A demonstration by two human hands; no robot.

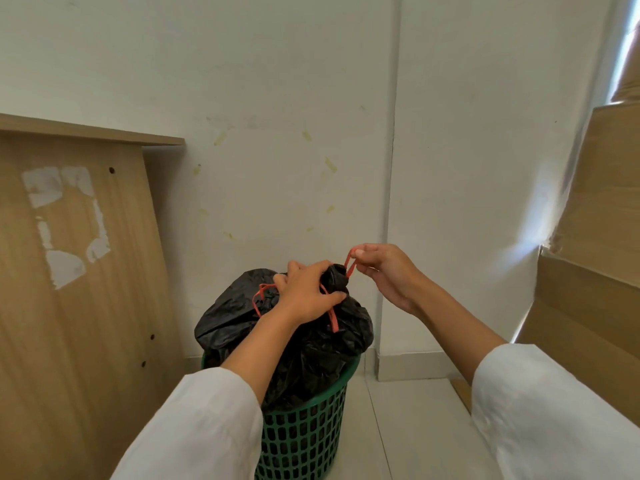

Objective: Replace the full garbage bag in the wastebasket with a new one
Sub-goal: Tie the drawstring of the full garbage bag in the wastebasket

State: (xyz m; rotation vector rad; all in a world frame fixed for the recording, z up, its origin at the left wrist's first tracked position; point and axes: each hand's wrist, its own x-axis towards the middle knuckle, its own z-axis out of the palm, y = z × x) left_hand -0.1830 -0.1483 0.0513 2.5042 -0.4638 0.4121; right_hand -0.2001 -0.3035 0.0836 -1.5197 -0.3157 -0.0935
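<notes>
A full black garbage bag [311, 348] bulges out of a green plastic mesh wastebasket [304, 434] on the floor. Its top is gathered into a neck. My left hand [308, 292] is closed around that neck, with red drawstring loops [261, 299] hanging to its left and below it. My right hand [384, 275] is just right of the neck and pinches a red drawstring loop [350, 263], pulled up and to the right. Both arms wear white sleeves.
A wooden board [79, 271] with torn label patches leans on the white wall at left. Wrapped brown panels [595, 271] stand at right. A wall corner [391, 202] lies just behind the basket. Pale tiled floor [408, 427] runs to the right of it.
</notes>
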